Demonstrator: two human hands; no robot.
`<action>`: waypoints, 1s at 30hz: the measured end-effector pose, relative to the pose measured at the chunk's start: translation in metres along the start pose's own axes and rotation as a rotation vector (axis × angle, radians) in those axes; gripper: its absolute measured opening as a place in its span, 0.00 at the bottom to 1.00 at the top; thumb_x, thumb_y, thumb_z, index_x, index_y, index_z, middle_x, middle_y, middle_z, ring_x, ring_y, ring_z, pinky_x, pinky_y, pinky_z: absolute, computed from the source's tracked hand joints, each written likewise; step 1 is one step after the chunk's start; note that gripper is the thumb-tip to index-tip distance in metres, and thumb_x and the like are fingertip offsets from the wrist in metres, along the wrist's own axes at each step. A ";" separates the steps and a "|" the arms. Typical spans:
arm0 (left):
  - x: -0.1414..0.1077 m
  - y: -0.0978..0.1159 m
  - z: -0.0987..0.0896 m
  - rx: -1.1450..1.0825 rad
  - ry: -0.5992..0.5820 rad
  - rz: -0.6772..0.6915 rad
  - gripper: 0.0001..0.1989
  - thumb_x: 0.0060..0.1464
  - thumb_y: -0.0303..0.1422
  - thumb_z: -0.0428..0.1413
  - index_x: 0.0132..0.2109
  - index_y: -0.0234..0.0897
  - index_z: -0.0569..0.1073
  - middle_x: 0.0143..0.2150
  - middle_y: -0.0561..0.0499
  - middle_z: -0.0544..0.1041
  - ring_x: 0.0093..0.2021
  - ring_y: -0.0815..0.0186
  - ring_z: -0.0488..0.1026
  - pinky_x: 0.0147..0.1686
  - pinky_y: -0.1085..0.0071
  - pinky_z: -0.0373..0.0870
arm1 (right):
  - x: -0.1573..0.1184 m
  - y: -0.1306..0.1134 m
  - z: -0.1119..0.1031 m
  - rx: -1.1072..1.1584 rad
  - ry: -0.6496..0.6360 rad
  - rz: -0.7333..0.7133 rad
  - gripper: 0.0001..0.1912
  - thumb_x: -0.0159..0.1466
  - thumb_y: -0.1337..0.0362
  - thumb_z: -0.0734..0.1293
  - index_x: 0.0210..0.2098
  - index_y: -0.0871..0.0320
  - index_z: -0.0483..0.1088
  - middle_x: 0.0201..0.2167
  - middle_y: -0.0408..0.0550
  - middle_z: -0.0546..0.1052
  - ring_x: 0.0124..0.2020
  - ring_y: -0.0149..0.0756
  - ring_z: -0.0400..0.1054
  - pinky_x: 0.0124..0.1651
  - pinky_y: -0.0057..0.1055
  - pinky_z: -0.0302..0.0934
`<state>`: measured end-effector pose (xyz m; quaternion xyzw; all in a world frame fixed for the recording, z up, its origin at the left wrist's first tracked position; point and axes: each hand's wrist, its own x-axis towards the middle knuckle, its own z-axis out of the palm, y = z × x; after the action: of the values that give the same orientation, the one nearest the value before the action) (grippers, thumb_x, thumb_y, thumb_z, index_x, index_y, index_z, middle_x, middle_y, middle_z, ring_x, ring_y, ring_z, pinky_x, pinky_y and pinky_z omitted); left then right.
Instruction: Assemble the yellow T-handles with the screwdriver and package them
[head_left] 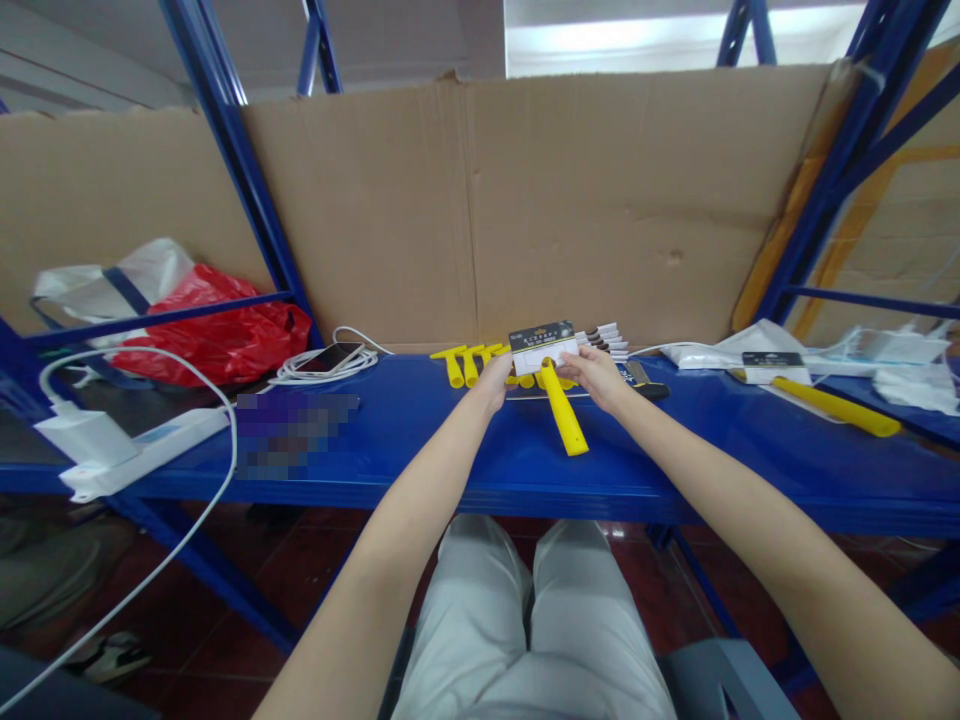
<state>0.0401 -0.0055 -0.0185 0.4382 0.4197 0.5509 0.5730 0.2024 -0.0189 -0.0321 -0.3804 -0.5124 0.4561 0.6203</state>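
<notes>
Between my two hands, above the blue shelf, is a black-and-white card (538, 347) with a yellow handle (564, 412) at its lower edge, pointing down toward me. My left hand (497, 380) is closed on the card's left side. At the other side, my right hand (592, 372) is closed on the card's right edge, close to the handle's top. Several yellow T-shaped pieces (455, 368) lie behind my left hand. White and dark strips (606, 338) are stacked behind my right hand, and a dark packaged item (646, 384) lies beside it.
On the blue shelf (405, 440), a phone (335, 357) lies on a coiled white cable at left, near a power strip (169, 440) and a red bag (217, 325). Another yellow handle (840, 405) with a card lies at right. Cardboard (570, 200) stands behind.
</notes>
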 end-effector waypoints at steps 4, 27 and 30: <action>-0.003 0.005 -0.001 -0.091 -0.042 -0.023 0.11 0.60 0.39 0.52 0.33 0.37 0.72 0.34 0.47 0.79 0.38 0.62 0.77 0.31 0.74 0.69 | -0.001 -0.005 0.002 -0.009 0.075 0.031 0.07 0.59 0.74 0.66 0.28 0.57 0.69 0.25 0.43 0.78 0.25 0.30 0.73 0.38 0.29 0.72; -0.004 -0.001 0.001 0.015 0.004 -0.038 0.14 0.49 0.15 0.58 0.41 0.35 0.72 0.32 0.47 0.78 0.35 0.62 0.78 0.35 0.67 0.77 | -0.002 -0.008 0.000 -0.139 0.117 0.182 0.10 0.55 0.76 0.65 0.33 0.56 0.68 0.22 0.41 0.75 0.19 0.28 0.66 0.22 0.22 0.60; -0.006 0.000 0.002 0.056 0.043 -0.014 0.17 0.49 0.15 0.57 0.45 0.35 0.71 0.34 0.46 0.78 0.33 0.63 0.78 0.33 0.68 0.77 | -0.004 -0.010 0.002 -0.161 0.123 0.178 0.09 0.56 0.76 0.65 0.33 0.56 0.67 0.21 0.41 0.74 0.19 0.26 0.65 0.21 0.21 0.59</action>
<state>0.0414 -0.0113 -0.0178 0.4390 0.4502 0.5444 0.5552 0.2016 -0.0261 -0.0237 -0.5001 -0.4726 0.4425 0.5751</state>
